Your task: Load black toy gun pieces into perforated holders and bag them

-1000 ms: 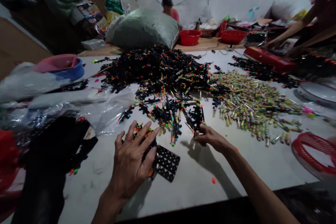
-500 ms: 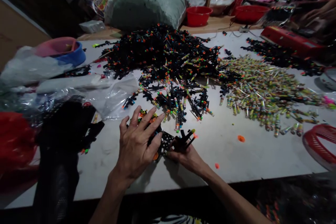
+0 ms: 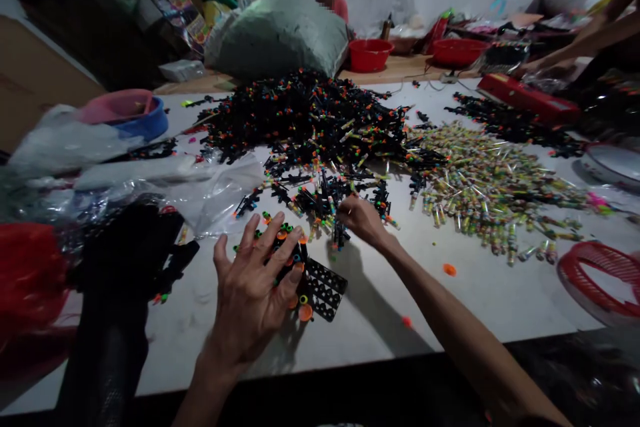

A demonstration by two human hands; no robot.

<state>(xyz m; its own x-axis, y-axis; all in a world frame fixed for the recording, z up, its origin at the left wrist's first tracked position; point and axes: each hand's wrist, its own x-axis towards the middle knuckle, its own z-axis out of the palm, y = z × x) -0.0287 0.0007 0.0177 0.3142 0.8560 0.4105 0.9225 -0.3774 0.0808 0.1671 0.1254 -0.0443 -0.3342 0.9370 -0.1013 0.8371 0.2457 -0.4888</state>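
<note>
My left hand (image 3: 257,290) lies with spread fingers over small black pieces with orange, green and yellow tips. These pieces stand on a black tray (image 3: 327,290) full of round holes, whose right part shows bare. An orange round cap (image 3: 305,312) sits by my left thumb. My right hand (image 3: 363,219) is closed at the near edge of the pile of black pieces (image 3: 300,110); what its fingers hold is hidden. To the right spreads a heap of clear tubes with coloured contents (image 3: 480,180).
Plastic bags (image 3: 200,193) and a black cloth (image 3: 120,267) cover the left side. A red basket (image 3: 595,280) stands at the right edge. Behind the pile are a big sack (image 3: 280,33) and a seated person (image 3: 340,8). Another person's arms (image 3: 575,47) reach in at upper right.
My right hand has moved up and away from the tray to the near edge of the pile, uncovering the tray's holes. My left hand stays over the pieces. The view has tilted up slightly.
</note>
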